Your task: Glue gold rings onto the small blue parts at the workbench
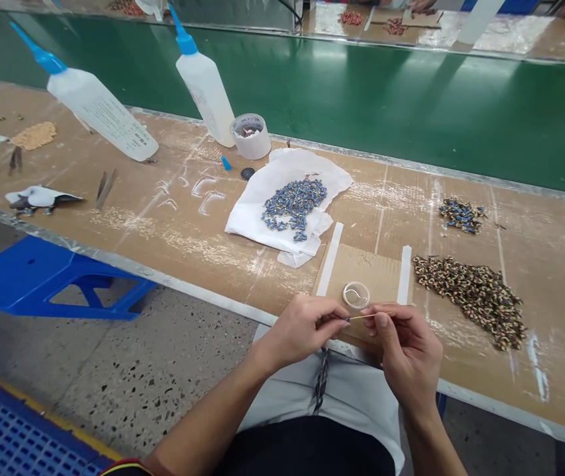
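Between thumb and forefinger, my left hand [314,324] pinches a small blue piece [347,319]. My right hand [405,337] grips a thin yellowish stick [360,317], whose tip meets or nearly meets that piece. Just beyond my fingers, a small clear round dish [356,295] with a white curved streak in it rests on a cardboard pad [376,264]. Many small blue-and-yellow pieces [295,203] lie heaped on white paper [247,215] ahead of my left hand. To the right of my right hand spreads a pile of dark-and-yellow pieces [475,297].
A smaller blue-and-dark pile [461,215] lies at the right. Farther left are a leaning bottle [104,112], an upright bottle [206,92], a tape roll [251,137] and tweezers [106,190]. A green surface [361,99] runs behind the table. A blue stool [54,277] stands below.
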Available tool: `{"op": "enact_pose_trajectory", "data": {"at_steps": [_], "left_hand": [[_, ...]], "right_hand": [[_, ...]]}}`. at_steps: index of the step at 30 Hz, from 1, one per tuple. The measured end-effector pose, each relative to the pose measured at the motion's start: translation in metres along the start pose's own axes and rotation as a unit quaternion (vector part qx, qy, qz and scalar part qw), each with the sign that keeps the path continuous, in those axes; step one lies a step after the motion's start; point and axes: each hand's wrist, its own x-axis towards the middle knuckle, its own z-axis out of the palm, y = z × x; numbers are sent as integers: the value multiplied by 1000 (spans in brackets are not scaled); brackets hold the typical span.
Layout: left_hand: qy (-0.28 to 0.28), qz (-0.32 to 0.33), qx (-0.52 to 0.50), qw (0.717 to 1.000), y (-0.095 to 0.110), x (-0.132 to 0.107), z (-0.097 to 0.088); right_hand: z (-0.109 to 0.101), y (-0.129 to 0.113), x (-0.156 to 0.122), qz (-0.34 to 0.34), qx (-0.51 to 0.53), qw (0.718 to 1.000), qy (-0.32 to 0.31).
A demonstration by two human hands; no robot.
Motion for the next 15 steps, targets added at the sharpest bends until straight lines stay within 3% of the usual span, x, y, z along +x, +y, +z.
{"op": "enact_pose_trajectory", "data": {"at_steps": [15], "left_hand": [[4, 9, 8, 1000, 2, 0, -1]], "right_hand": [[0, 5, -3, -44, -2, 999, -16]]}}
